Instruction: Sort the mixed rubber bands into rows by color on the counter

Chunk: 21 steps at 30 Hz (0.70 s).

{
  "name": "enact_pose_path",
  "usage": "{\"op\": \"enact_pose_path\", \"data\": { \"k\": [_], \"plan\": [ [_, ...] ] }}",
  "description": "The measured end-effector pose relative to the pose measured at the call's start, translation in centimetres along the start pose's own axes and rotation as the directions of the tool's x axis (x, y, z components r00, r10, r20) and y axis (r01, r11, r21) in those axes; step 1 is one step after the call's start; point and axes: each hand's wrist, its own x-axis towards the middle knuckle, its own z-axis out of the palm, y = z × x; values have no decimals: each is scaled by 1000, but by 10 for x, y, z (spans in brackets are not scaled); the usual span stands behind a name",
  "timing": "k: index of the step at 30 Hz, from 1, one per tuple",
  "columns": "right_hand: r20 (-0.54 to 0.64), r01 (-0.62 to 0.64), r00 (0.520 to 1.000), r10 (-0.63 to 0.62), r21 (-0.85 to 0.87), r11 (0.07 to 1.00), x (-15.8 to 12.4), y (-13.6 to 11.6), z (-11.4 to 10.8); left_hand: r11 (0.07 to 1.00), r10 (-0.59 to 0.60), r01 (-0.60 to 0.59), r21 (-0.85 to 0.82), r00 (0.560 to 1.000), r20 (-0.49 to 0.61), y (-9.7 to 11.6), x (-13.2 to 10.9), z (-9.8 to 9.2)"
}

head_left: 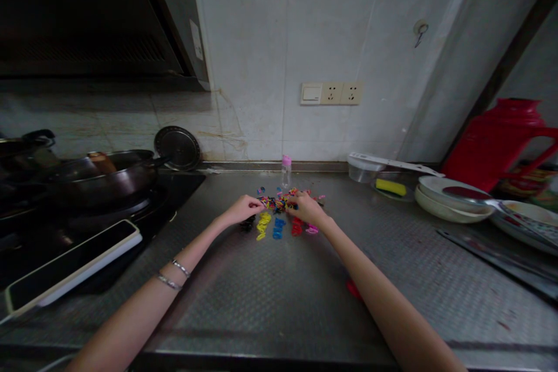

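A heap of small mixed-colour bands (279,200) lies on the steel counter (279,290). In front of it sit sorted little piles: black (247,224), yellow (263,225), blue (278,228), red (297,226) and pink (312,229). My left hand (245,208) is curled at the heap's left edge, fingers pinched on something too small to make out. My right hand (305,207) rests on the heap's right side, fingers closed around some bands. A small clear bottle with a pink cap (286,171) stands upright behind the heap.
A dark wok (108,177) sits on the stove at left, a phone (70,270) lying at the stove's front edge. At right are a plastic tub (364,168), stacked white plates (453,197), a red thermos jug (501,142) and a long knife (497,256). A red object (352,289) peeks out under my right forearm.
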Motion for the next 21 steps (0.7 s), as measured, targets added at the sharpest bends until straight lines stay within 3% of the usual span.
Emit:
{"op": "enact_pose_path", "data": {
  "k": [10, 21],
  "plan": [
    [-1, 2, 1000, -2, -24, 1000, -1, -1, 1, 999, -41, 40, -20, 997, -61, -15, 2, 0],
    [-19, -13, 1000, 13, 6, 1000, 1, 1, 2, 999, -53, 53, 2, 996, -68, -15, 1, -1]
  ]
}}
